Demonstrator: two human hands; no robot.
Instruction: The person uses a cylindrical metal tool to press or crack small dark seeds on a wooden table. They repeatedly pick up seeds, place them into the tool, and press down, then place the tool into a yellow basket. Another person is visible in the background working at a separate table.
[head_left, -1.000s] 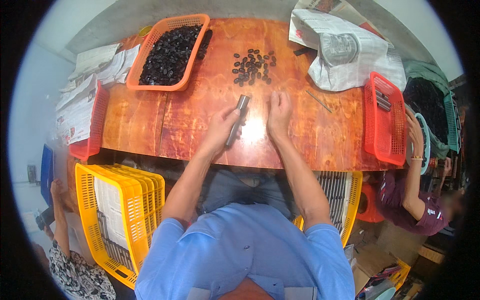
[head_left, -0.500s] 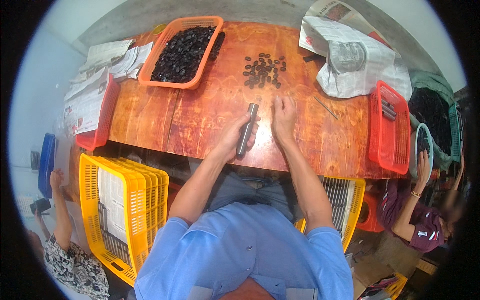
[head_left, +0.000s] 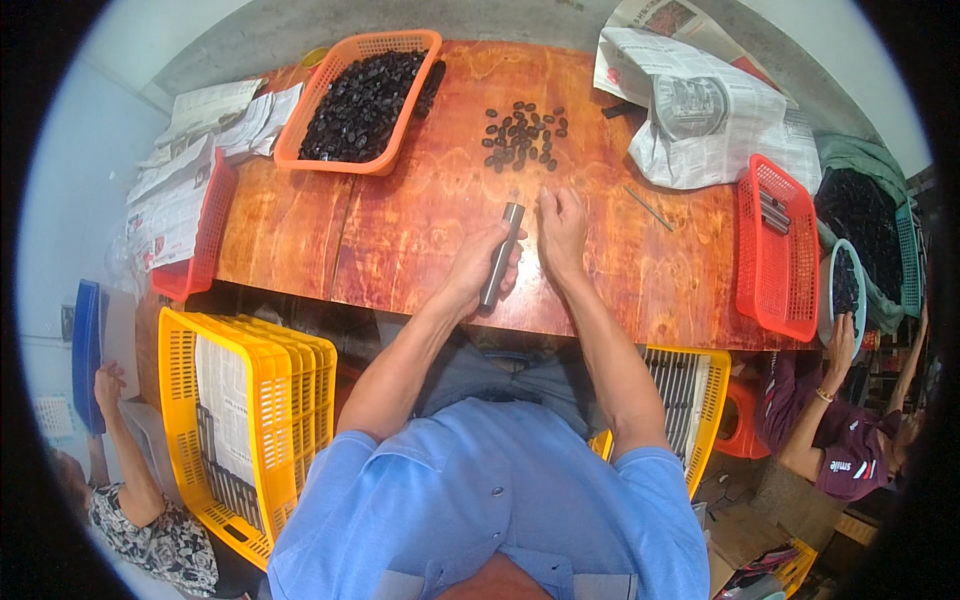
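Note:
My left hand [head_left: 474,268] is wrapped round a dark grey metal tube [head_left: 504,250], held slanting over the table's near edge. To its right, my right hand [head_left: 564,228] is closed with the fingers curled in; whether a small piece sits inside them is hidden. Beyond both hands lies a loose patch of small black oval pieces [head_left: 523,137] on the wooden table [head_left: 420,225]. A thin metal rod [head_left: 650,208] rests on the table to the right of my right hand.
An orange basket [head_left: 335,163] heaped with black pieces stands at the back left. Newspapers [head_left: 735,140] cover the back right, beside a red basket [head_left: 748,290] holding metal tubes [head_left: 774,210]. Stacked yellow crates [head_left: 265,420] stand below left. Other people's arms show at both sides.
The tube and my left hand have shifted slightly right, and my right hand slightly left, narrowing the gap between them. At far left, another person's blue tray has turned.

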